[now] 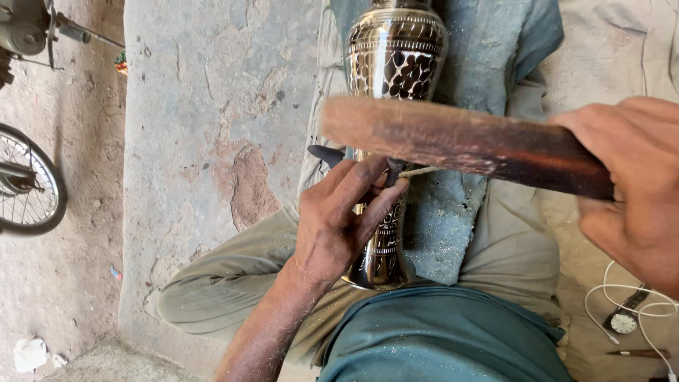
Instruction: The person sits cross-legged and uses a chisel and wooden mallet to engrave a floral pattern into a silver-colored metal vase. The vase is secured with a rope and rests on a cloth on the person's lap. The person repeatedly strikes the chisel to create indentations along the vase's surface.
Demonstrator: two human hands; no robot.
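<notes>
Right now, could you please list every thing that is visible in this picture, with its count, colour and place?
vase: one, black and silver with engraved pattern, lying along the person's lap, neck toward the body
chisel: one, dark, held against the vase
wooden mallet: one, brown, raised over the vase
cloth: one, blue-grey, under the vase
wheel: one, dark with spokes, far left on the ground
wristwatch: one, white face, lower right
cable: one, white, lower right by the wristwatch
pen-like tool: one, brown, lower right
concrete slab: one, grey, under the person
left hand: one, its grip around the chisel and the vase
right hand: one, its grip on the wooden mallet
</notes>
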